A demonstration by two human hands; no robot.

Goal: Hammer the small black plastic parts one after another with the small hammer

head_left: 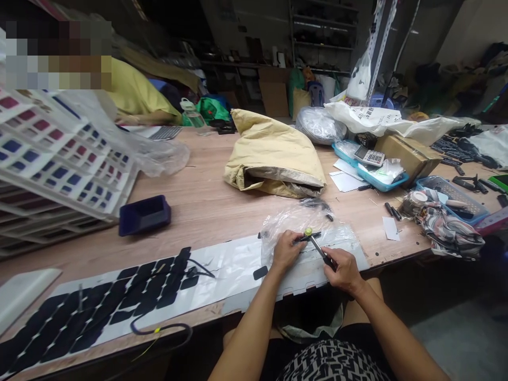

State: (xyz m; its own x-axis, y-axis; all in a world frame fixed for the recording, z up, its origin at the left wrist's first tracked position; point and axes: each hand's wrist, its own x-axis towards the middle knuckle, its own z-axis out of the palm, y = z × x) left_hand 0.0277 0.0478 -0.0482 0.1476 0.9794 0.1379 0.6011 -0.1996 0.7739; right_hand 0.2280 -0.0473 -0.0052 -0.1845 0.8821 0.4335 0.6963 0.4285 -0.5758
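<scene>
My left hand (286,247) pinches a small black part (307,237) with a yellow-green cap on the wooden table (206,206). A slim screwdriver-like tool (319,248) is gripped in my right hand (344,269), its metal shaft angled up and left so the tip meets the part. Both hands rest over a clear plastic bag (313,222) holding more small black pieces. Under the bag lies a long white sheet (234,264), and several flat black pads (119,301) and a black cable (162,330) lie on its left half.
A dark blue tray (145,214) sits left of centre; stacked white racks (59,159) fill the far left. A tan sack (273,153), blue bins with a calculator (369,156), a cardboard box (405,153) and patterned cloth (448,230) lie beyond. A person in yellow (135,98) sits far left.
</scene>
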